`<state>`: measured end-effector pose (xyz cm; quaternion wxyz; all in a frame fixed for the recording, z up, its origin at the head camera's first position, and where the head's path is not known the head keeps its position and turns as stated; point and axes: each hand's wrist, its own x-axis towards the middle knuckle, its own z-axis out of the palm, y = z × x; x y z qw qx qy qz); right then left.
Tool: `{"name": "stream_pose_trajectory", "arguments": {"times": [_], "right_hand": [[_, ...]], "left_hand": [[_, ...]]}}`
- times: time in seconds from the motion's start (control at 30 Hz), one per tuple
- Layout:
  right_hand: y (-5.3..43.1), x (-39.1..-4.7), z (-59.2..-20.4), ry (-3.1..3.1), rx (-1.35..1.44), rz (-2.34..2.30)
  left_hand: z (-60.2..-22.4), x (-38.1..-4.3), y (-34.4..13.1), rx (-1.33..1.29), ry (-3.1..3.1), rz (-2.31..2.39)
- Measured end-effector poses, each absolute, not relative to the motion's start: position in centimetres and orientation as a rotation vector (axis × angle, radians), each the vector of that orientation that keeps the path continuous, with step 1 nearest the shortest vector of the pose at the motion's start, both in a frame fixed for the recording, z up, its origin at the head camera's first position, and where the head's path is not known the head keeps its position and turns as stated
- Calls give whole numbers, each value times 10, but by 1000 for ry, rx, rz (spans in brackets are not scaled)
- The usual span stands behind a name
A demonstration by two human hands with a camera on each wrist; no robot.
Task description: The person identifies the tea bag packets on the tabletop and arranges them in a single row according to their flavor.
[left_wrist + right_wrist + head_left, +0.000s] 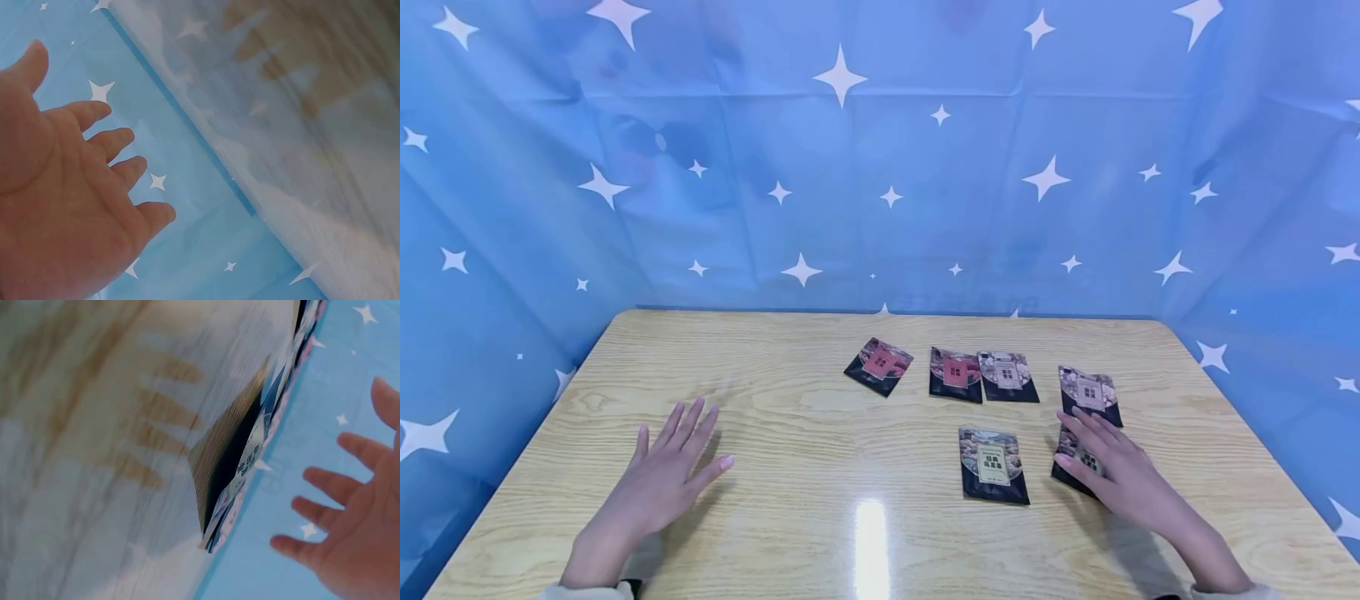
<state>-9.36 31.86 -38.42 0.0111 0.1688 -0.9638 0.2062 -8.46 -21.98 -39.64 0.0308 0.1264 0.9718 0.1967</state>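
Observation:
In the head view my left hand (658, 479) hovers above the left part of the table, fingers spread, holding nothing. The left wrist view shows its palm with fingers extended. My right hand (1123, 479), also spread, is over a dark sachet with a cream label (1066, 444), hiding part of it. In the right wrist view that hand appears apart from a sachet (247, 465). A lilac-labelled sachet (1090, 392) lies just beyond its fingertips. Left of this hand lies another cream-labelled sachet (994, 467).
Farther back are two red-labelled sachets, one tilted at left (878, 367) and one (955, 377) beside a lilac-labelled sachet (1009, 379). All lie flat on the wood-grain table (775, 467). A blue curtain with white stars (880, 150) surrounds the table's back and sides.

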Motion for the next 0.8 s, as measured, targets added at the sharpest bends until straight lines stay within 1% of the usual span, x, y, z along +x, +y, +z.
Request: {"name": "stream_pose_trajectory", "arguments": {"times": [0.07,0.17,0.33,0.5,0.8], "right_hand": [[319,-94,-382,-3001,529,737],[321,-95,-379,-3022,463,864],[328,-96,-377,-3045,336,915],[333,-97,-380,-3077,288,943],[333,-98,-382,-3165,225,1031]], "left_hand": [[-396,-85,-220,398,2993,607],[-394,-87,-218,408,2988,608],[-388,-96,-211,478,3056,581],[-382,-114,-197,575,3096,632],[-385,-150,-161,672,2915,836]]}}
